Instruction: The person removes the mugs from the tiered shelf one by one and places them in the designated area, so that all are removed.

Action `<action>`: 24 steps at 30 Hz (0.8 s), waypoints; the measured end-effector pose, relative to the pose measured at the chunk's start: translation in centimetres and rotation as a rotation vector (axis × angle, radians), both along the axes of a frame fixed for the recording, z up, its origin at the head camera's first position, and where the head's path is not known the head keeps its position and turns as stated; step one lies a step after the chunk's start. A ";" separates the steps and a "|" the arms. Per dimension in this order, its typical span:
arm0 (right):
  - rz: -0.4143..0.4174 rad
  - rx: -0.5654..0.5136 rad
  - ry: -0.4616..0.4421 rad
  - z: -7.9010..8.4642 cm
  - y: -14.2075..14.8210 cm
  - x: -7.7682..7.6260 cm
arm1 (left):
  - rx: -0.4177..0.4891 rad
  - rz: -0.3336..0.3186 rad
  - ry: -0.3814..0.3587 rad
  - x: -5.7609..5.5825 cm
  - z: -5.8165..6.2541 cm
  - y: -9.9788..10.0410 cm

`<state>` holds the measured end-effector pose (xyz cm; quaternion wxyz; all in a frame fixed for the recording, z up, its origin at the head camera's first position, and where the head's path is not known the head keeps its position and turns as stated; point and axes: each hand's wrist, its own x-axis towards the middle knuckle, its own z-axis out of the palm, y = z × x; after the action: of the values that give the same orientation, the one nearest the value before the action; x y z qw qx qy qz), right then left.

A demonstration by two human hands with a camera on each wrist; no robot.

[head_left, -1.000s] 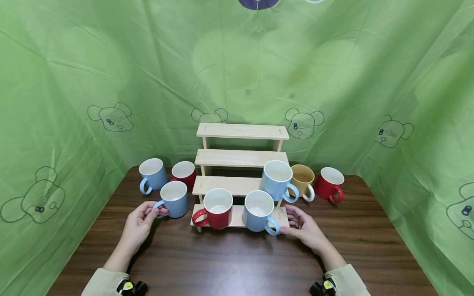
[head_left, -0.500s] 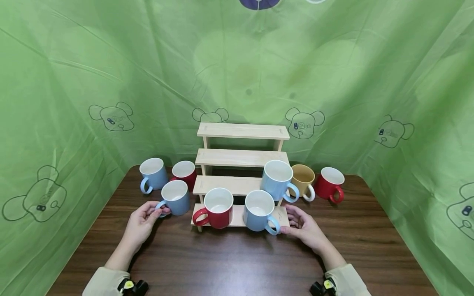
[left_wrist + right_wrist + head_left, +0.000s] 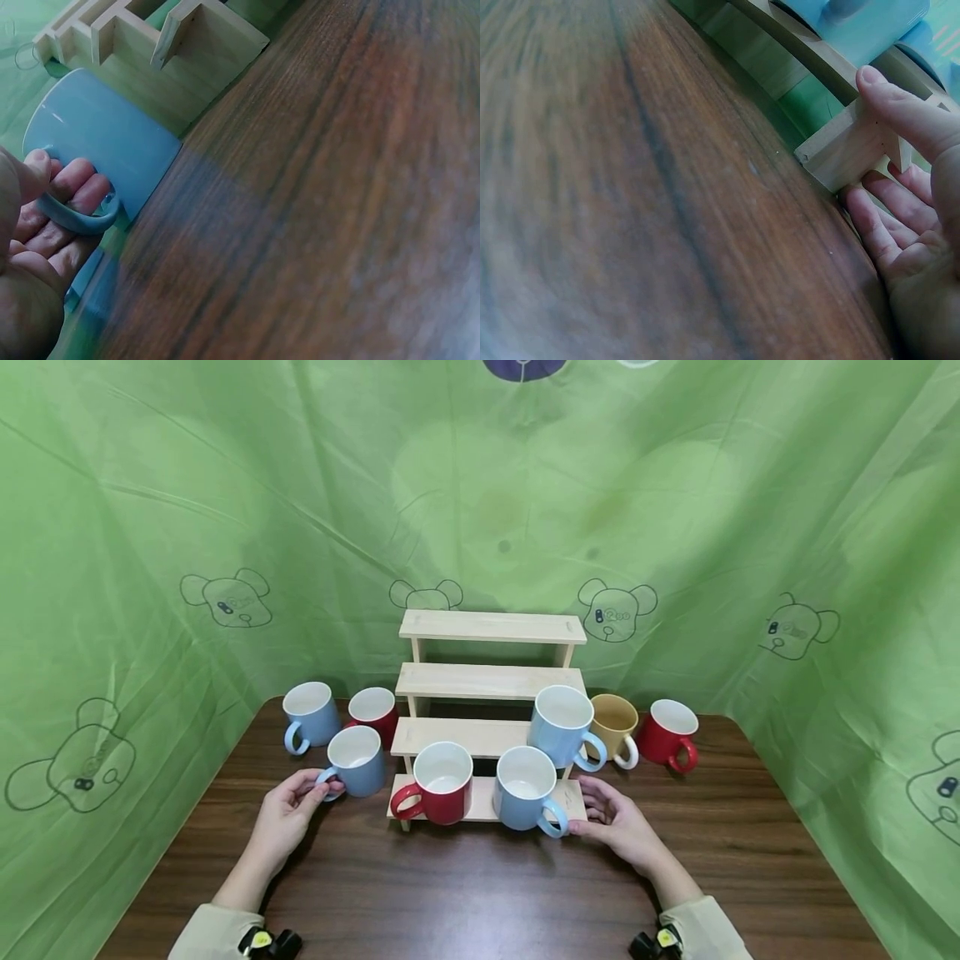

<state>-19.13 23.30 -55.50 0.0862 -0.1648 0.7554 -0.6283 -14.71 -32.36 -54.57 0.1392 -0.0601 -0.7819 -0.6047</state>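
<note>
My left hand (image 3: 285, 814) holds a light blue mug (image 3: 357, 762) by its handle, at the left of a stepped wooden rack (image 3: 491, 681). In the left wrist view the fingers pass through the mug handle (image 3: 79, 220), and the thumb lies on top. That mug stands upright close to the table. My right hand (image 3: 617, 822) grips the right end of the rack's lowest step (image 3: 844, 146), thumb on the front edge and fingers at the side. A red mug (image 3: 444, 785) and a blue mug (image 3: 522, 789) sit on this step. Another blue mug (image 3: 558, 727) is one step higher.
Behind the held mug stand a blue mug (image 3: 315, 714) and a red mug (image 3: 378, 714). Right of the rack are a yellow mug (image 3: 611, 718) and a red mug (image 3: 663, 735). Green cloth (image 3: 480, 510) surrounds the brown table (image 3: 480, 893) at the back and sides.
Over the first half second my left hand and its blue mug shifted slightly right and away from me; since then they look still. The right hand stays on the rack.
</note>
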 end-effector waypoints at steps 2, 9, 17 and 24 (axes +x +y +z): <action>-0.001 0.001 -0.002 0.0 0.0 0.0 | -0.001 -0.001 0.001 0.0 0.0 0.0; 0.004 -0.009 0.002 -0.1 0.0 0.1 | 0.004 -0.007 0.001 0.0 0.0 -0.1; 0.008 -0.010 0.006 -0.2 0.0 0.0 | -0.034 0.022 0.007 0.2 0.2 -0.4; 0.009 -0.010 0.004 -0.1 0.0 0.0 | -0.064 0.115 0.072 0.3 0.7 -0.6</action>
<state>-19.11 23.27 -55.63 0.0866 -0.1701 0.7516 -0.6314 -14.45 -33.01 -53.84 0.1996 -0.0414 -0.7975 -0.5678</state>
